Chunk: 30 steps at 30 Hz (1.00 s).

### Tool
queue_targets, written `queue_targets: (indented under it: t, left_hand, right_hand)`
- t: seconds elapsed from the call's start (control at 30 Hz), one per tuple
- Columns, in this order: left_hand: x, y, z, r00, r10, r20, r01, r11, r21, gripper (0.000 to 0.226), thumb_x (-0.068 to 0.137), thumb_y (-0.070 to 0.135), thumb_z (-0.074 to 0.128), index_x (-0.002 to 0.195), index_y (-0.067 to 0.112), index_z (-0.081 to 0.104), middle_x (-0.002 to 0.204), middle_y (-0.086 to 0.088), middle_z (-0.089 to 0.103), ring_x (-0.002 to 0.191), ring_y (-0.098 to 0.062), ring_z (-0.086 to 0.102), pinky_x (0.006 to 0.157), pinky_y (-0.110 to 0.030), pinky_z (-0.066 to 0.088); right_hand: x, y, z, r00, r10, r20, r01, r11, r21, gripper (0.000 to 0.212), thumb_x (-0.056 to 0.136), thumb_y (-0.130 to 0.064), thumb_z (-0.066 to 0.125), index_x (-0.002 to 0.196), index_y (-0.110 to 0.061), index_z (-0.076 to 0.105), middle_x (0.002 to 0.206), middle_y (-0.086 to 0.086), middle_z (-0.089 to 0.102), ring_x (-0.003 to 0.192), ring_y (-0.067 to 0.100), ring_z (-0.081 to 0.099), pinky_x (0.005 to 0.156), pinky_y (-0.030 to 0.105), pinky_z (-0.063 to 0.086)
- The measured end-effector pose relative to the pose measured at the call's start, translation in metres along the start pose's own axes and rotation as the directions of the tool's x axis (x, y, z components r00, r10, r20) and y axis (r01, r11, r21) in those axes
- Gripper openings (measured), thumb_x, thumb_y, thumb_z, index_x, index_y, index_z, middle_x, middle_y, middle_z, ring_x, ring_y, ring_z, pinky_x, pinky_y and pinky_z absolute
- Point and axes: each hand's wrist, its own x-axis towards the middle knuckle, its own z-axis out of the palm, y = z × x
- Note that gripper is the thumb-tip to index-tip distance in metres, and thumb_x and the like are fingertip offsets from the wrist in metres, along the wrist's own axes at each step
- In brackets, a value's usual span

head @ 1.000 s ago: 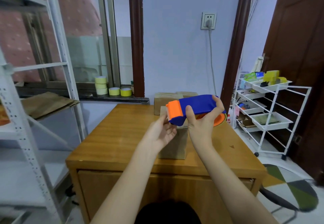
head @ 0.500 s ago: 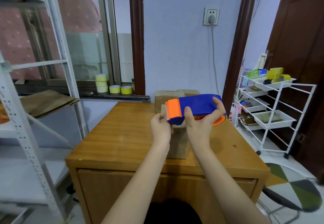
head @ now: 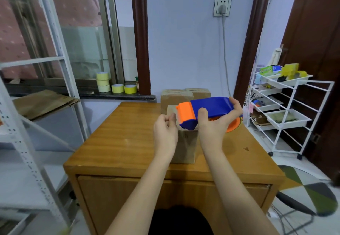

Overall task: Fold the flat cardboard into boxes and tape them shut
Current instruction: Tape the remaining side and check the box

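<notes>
Right hand (head: pixel 214 124) grips the blue-orange tape dispenser (head: pixel 206 110) over a small brown box (head: pixel 184 147); left hand (head: pixel 165 131) curled, seemingly pinching tape.

Three cardboard boxes: one (head: pixel 185 146) under the hands, two (head: pixel 174 99) (head: pixel 200 92) at the desk's far edge; one tape dispenser (head: pixel 206 110); five tape rolls (head: pixel 117 88) on the sill, three stacked; two hands (head: pixel 165 135) (head: pixel 215 126); one stack of flat cardboard (head: pixel 42 102)

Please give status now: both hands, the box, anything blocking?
Right hand grips tape dispenser. Left hand fingers curled at cardboard box top. Nothing blocking.
</notes>
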Motion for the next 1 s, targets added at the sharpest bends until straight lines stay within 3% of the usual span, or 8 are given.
queue_targets:
  t: [0.17, 0.4, 0.53, 0.7, 0.8, 0.9, 1.0]
  left_hand:
    - [0.005, -0.006, -0.016, 0.999, 0.001, 0.036, -0.004, 0.995, 0.099, 0.028, 0.098, 0.031, 0.048, 0.076, 0.015, 0.053, 0.071, 0.002, 0.056, 0.067, -0.010, 0.053, 0.057, -0.020, 0.038]
    - [0.002, 0.005, -0.019, 1.000, 0.021, 0.011, -0.022, 0.995, 0.094, 0.034, 0.097, 0.034, 0.051, 0.069, 0.015, 0.053, 0.061, 0.003, 0.056, 0.060, -0.008, 0.052, 0.056, -0.019, 0.035]
    - [0.007, 0.002, -0.016, 0.997, 0.074, 0.008, -0.073, 0.970, 0.230, 0.038, 0.095, 0.042, 0.051, 0.070, 0.013, 0.053, 0.068, -0.004, 0.061, 0.067, -0.015, 0.057, 0.059, -0.023, 0.041]
    - [0.012, -0.008, -0.017, 0.998, 0.042, 0.041, -0.052, 0.954, 0.296, 0.039, 0.096, 0.040, 0.050, 0.069, 0.013, 0.052, 0.061, 0.001, 0.058, 0.063, -0.013, 0.054, 0.057, -0.023, 0.038]
    - [0.017, -0.012, -0.021, 0.998, 0.052, 0.032, -0.060, 0.940, 0.335, 0.040, 0.096, 0.042, 0.050, 0.072, 0.010, 0.054, 0.064, -0.003, 0.060, 0.066, -0.017, 0.057, 0.060, -0.028, 0.042]
    - [0.020, -0.013, -0.030, 0.997, 0.076, 0.024, -0.079, 0.926, 0.370, 0.040, 0.096, 0.042, 0.050, 0.069, 0.013, 0.052, 0.062, -0.001, 0.060, 0.066, -0.018, 0.058, 0.064, -0.034, 0.045]
    - [0.023, -0.009, -0.034, 0.993, 0.109, 0.037, -0.115, 0.906, 0.407, 0.038, 0.096, 0.042, 0.049, 0.068, 0.018, 0.049, 0.060, 0.003, 0.059, 0.065, -0.014, 0.057, 0.064, -0.030, 0.044]
  right_hand:
    - [0.007, 0.003, -0.014, 1.000, 0.004, 0.016, -0.004, 1.000, -0.016, 0.071, 0.081, 0.011, 0.062, 0.134, -0.016, 0.023, 0.109, -0.016, 0.036, 0.083, -0.018, 0.054, 0.061, 0.010, 0.048]
    - [0.011, 0.009, -0.023, 0.999, -0.040, 0.013, 0.041, 0.997, -0.058, 0.073, 0.082, 0.009, 0.064, 0.137, -0.006, 0.019, 0.110, -0.016, 0.032, 0.088, -0.022, 0.049, 0.063, 0.007, 0.046]
    - [0.013, 0.006, -0.027, 0.998, -0.056, 0.029, 0.058, 0.996, -0.073, 0.069, 0.084, 0.009, 0.063, 0.136, -0.002, 0.020, 0.108, -0.015, 0.032, 0.086, -0.022, 0.049, 0.066, 0.005, 0.044]
    - [0.010, 0.013, -0.032, 0.999, 0.008, 0.043, -0.004, 0.996, -0.086, 0.068, 0.084, 0.010, 0.061, 0.137, -0.008, 0.021, 0.108, -0.015, 0.034, 0.081, -0.020, 0.053, 0.062, 0.007, 0.046]
    - [0.010, 0.019, -0.032, 1.000, 0.018, 0.007, -0.017, 0.997, -0.080, 0.068, 0.083, 0.010, 0.061, 0.137, -0.008, 0.023, 0.113, -0.005, 0.039, 0.080, -0.016, 0.054, 0.062, 0.007, 0.046]
    - [0.013, 0.020, -0.035, 1.000, -0.015, 0.002, 0.015, 0.996, -0.090, 0.067, 0.083, 0.013, 0.059, 0.136, -0.003, 0.023, 0.107, -0.013, 0.036, 0.081, -0.020, 0.052, 0.064, 0.006, 0.044]
    - [0.021, 0.023, -0.040, 0.999, -0.045, -0.002, 0.044, 0.992, -0.117, 0.067, 0.082, 0.012, 0.060, 0.135, -0.004, 0.023, 0.107, -0.014, 0.037, 0.082, -0.018, 0.053, 0.064, 0.008, 0.046]
